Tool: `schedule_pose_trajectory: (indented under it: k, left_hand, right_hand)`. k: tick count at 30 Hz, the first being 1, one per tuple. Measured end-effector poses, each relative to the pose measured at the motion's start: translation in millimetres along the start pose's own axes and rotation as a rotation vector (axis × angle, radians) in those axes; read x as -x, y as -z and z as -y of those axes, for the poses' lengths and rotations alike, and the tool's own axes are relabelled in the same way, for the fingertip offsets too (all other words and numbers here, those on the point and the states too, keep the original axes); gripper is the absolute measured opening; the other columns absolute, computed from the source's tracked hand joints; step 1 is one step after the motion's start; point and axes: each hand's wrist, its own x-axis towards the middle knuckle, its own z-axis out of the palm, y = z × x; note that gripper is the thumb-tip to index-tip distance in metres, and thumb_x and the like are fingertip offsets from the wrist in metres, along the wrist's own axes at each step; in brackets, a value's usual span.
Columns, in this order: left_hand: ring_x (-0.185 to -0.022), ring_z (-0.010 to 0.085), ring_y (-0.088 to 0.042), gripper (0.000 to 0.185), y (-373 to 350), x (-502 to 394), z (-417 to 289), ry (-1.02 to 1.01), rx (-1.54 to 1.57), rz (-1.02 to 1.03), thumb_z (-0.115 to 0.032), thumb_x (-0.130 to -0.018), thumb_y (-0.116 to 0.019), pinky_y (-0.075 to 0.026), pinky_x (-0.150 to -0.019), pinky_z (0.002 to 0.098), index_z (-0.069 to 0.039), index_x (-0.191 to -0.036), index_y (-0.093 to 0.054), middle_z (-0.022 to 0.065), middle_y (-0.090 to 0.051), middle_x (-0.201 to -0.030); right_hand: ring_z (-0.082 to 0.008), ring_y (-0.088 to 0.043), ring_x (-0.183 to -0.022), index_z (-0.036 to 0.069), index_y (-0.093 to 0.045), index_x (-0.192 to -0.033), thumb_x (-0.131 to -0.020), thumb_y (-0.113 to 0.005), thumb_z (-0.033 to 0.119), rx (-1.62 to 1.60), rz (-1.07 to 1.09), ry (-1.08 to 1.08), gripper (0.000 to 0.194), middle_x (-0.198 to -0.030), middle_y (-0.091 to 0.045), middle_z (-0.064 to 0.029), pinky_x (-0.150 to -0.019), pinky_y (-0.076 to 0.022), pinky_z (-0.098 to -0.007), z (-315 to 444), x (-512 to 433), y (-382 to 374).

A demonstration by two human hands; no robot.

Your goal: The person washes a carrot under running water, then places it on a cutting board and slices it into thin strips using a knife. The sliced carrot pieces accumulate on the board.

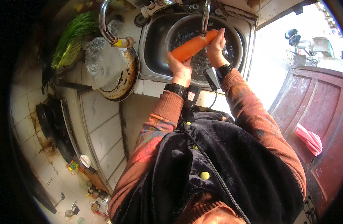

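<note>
A large orange carrot [189,48] lies slantwise across both my hands, under the mouth of a chrome faucet [205,19]. My left hand [180,67] grips its lower left end. At the upper right end, my right hand [217,47] has its fingers around the carrot. Below it, a round metal basin [169,35] with water in it sits inside the stainless-steel sink [151,73]. Both wrists wear black straps with small devices, and a cable runs from the right one. The carrot hides part of the basin.
Left of the sink, a clear plastic bag [103,61] rests on a stained round lid or pan [123,81] below a second curved faucet [102,22]. Green leafy stalks [73,36] lie over a yellow-green basket [72,53]. A pink cloth [310,140] hangs at the reddish wooden door [305,98] on the right.
</note>
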Motion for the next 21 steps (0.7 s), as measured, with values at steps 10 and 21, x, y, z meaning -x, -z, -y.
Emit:
schedule_pose_trajectory:
  k: [10,21]
  left_hand:
    - [-0.106,0.0227,-0.051,0.051,-6,32,9,0.029,-0.062,0.225,-0.045,-0.089,-0.053,-0.041,-0.096,0.0388,0.000,-0.114,-0.050,0.0114,-0.055,-0.111]
    - [-0.107,0.0171,-0.051,0.051,-15,12,12,0.216,-0.545,0.556,-0.041,-0.088,-0.058,-0.039,-0.092,0.0326,-0.003,-0.122,-0.049,0.0080,-0.056,-0.113]
  right_hand:
    - [-0.0170,-0.055,-0.077,0.005,-0.046,-0.099,-0.074,-0.073,0.016,0.106,0.161,-0.064,0.038,-0.087,-0.054,-0.0060,-0.068,-0.0485,-0.0326,8,64,-9]
    - [-0.0196,-0.059,-0.090,-0.002,-0.054,-0.111,-0.095,-0.045,0.033,0.701,0.500,0.141,0.040,-0.098,-0.063,-0.0129,-0.078,-0.0458,-0.0306,31,50,31]
